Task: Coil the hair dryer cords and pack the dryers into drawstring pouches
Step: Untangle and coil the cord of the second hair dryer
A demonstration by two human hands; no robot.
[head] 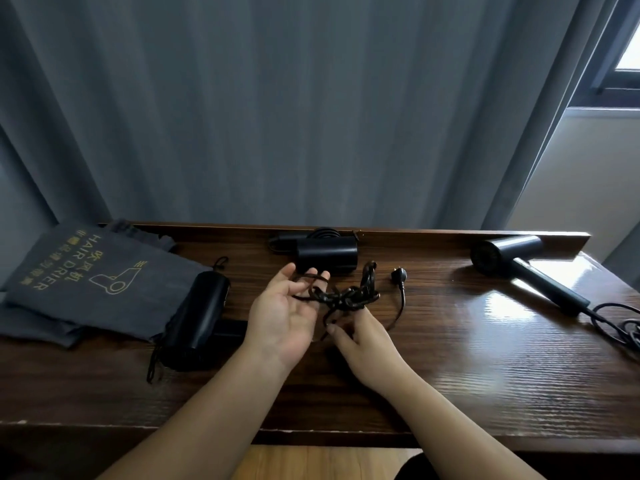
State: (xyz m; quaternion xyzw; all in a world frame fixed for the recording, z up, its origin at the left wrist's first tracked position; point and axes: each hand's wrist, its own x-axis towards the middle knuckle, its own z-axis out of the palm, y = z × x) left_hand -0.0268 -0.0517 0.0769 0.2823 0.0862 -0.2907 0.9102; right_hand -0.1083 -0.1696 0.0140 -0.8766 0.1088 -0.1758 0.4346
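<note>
Dark wooden desk [450, 358] before grey curtains [311, 116]: the left hand [280, 313], palm up with fingers spread, carries loops of a black cord [346, 296] above the desk. The right hand [360, 336] pinches the same tangled bundle, its plug [398, 274] lying beyond. Light, limp and springy, the cord is probably best gripped across all loops at mid-bundle.

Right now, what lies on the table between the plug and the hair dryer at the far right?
In the head view, nothing: between the plug and the right hair dryer only bare glossy table shows.

You can read "HAIR DRIER" in gold on the grey pouch [86, 271] at your left. Beside it stand gold Chinese characters, mostly too blurred to read, and a dryer outline.
</note>
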